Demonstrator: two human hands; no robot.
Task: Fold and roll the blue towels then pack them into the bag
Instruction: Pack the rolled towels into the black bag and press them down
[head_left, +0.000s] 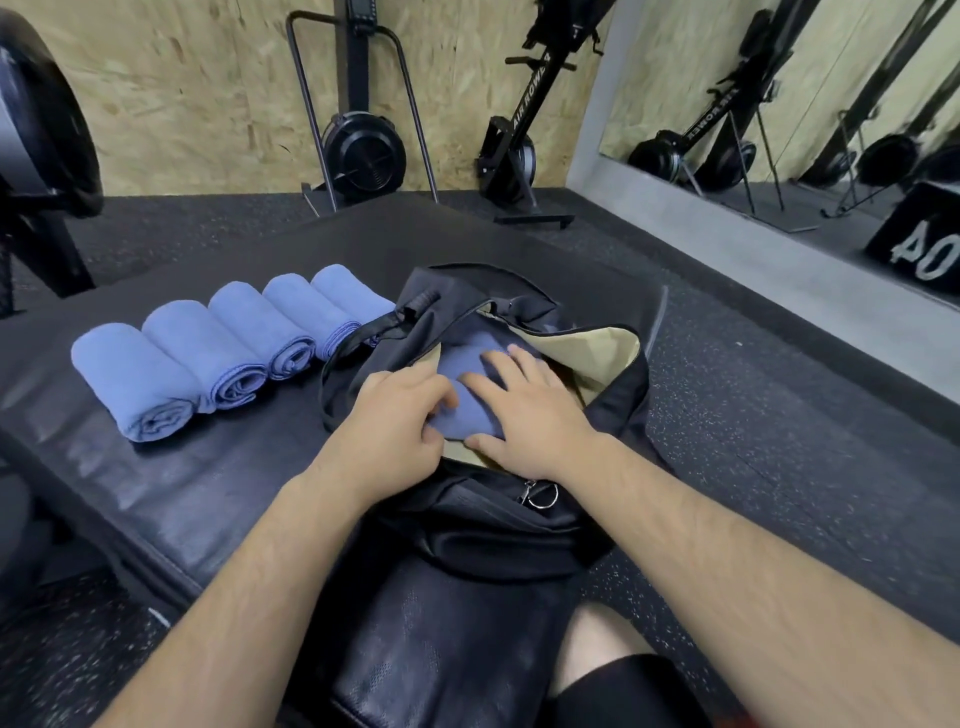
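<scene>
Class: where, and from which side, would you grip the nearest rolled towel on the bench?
Grip the nearest rolled towel round its middle, from above and the left: that flank is free, the next roll crowds its right, and this should keep the spiral wound.

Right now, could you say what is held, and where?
The left hand grips the rolled blue towel by its left side; the right hand presses its top.

"AIR ROWER" on rower beam; seemingly "40" on black box.
</scene>
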